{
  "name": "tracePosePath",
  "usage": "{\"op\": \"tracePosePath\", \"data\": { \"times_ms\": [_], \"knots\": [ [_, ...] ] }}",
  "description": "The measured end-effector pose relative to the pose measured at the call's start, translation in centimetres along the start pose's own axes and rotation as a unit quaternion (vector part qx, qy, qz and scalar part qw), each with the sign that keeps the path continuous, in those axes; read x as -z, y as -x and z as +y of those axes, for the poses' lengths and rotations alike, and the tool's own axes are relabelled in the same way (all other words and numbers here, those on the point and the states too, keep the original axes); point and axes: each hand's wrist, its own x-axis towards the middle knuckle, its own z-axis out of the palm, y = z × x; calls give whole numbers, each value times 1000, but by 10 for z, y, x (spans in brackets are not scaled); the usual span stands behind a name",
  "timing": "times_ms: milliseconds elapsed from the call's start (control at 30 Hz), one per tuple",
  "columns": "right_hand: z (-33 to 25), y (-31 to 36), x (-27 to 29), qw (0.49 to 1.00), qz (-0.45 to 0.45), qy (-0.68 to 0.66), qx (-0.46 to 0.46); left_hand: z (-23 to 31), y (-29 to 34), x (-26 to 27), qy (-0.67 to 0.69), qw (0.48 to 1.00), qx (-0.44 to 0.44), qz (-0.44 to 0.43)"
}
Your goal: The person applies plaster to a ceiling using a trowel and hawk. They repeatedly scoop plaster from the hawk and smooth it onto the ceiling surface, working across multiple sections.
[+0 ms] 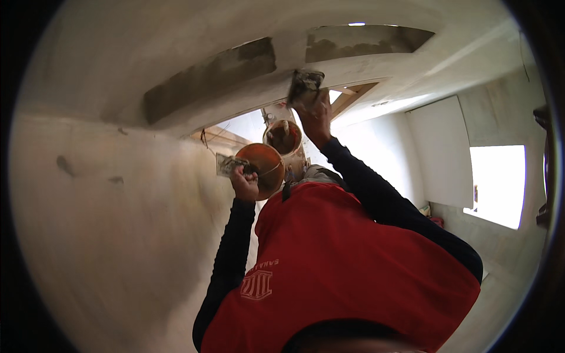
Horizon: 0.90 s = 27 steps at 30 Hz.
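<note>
My left hand (245,183) is closed around the handle of a flat-bladed trowel (226,165), whose pale, smeared blade points left. Just behind it sits an orange bucket (266,162), partly covered by the hand and tool. My right hand (316,115) is raised higher, its fingers wrapped around a second trowel (306,82). That tool is dark, coated with wet-looking plaster and a little blurred. It is near the plastered surface (288,56), between two damp grey patches; whether it touches cannot be told. Dark sleeves cover both arms.
One long grey patch (212,76) lies left of the right hand, another patch (365,44) to its right. A second bucket (282,138) with tools or material inside stands beyond the orange one. Wooden beams (353,97) frame an opening. A bright window (499,185) is at right.
</note>
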Motion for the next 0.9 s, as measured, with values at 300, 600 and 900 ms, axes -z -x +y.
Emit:
{"op": "tracePosePath", "data": {
  "times_ms": [300,600,900],
  "knots": [
    [58,52,-55,793,-438,266,328,19,37,-54,-21,996,51,-64],
    [95,116,-112,669,-617,372,183,24,74,-85,-65,983,62,-158],
    [61,59,26,752,-528,189,345,19,81,-86,-72,983,97,-137]
  ]
}}
